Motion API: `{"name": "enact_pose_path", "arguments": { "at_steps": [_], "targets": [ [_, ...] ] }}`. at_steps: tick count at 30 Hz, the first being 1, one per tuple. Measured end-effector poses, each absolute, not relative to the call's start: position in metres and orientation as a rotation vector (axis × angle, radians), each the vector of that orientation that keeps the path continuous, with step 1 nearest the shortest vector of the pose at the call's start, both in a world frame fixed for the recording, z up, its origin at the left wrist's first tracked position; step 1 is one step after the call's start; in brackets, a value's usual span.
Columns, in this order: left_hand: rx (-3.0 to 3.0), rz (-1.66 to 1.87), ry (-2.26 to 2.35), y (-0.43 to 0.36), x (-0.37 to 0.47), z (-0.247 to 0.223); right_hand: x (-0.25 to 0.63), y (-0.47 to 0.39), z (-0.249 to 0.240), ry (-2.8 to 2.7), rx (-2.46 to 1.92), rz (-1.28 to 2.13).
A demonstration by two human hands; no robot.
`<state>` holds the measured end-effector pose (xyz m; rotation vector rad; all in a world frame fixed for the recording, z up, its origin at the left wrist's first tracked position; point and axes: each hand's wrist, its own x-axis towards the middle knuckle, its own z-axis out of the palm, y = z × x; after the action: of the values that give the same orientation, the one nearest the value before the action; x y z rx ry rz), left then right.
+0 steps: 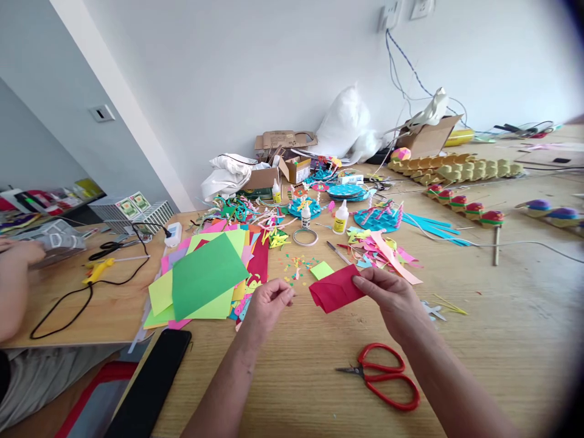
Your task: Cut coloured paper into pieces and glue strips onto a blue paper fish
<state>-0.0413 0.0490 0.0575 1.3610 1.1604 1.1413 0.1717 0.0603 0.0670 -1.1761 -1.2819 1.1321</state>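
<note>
A folded piece of red paper (pixel 336 289) is held up over the table in my right hand (pixel 387 292), thumb and fingers pinching its right end. To the left of the paper is my left hand (pixel 272 301), its fingers curled and thumb pressed to the fingertips; whatever it may pinch is too small to make out. Red-handled scissors (pixel 385 375) lie on the table below the right hand. A small light green square (pixel 322 271) rests just behind the red paper. The stack of coloured sheets, with a green sheet (pixel 207 277) on top, lies left of my left hand.
Glue bottles (pixel 340 218), a tape ring (pixel 305 237) and paper scraps (pixel 387 249) lie behind my hands. A black phone (pixel 152 383) is at the front left. Another person's arm (pixel 13 292) reaches in at far left. Egg-carton strips (pixel 465 169) are at the back right.
</note>
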Motion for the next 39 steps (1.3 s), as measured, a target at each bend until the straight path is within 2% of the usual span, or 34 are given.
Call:
{"name": "enact_pose_path", "arguments": {
  "at_steps": [4, 8, 17, 27, 33, 39],
  "targets": [
    [1.034, 1.317, 0.949, 0.039, -0.033, 0.058, 0.165, 0.057, 0.062, -1.138, -1.093, 1.191],
    [0.853, 1.241, 0.75, 0.028, -0.012, 0.057, 0.148, 0.051, 0.054, -1.031, -1.003, 1.287],
    [0.708, 1.32, 0.904, 0.027, 0.006, 0.052, 0.129, 0.034, 0.054, -1.011, -0.972, 1.329],
    [0.821, 1.331, 1.066, 0.031, 0.008, 0.046, 0.135, 0.036, 0.041, -1.102, -0.982, 1.349],
    [0.913, 1.188, 1.11, 0.034, 0.002, 0.052, 0.15, 0.043, 0.051, -1.306, -0.942, 1.565],
    [0.96, 1.103, 1.055, 0.033, 0.0, 0.053, 0.159, 0.043, 0.047, -1.268, -0.832, 1.685]
  ]
}}
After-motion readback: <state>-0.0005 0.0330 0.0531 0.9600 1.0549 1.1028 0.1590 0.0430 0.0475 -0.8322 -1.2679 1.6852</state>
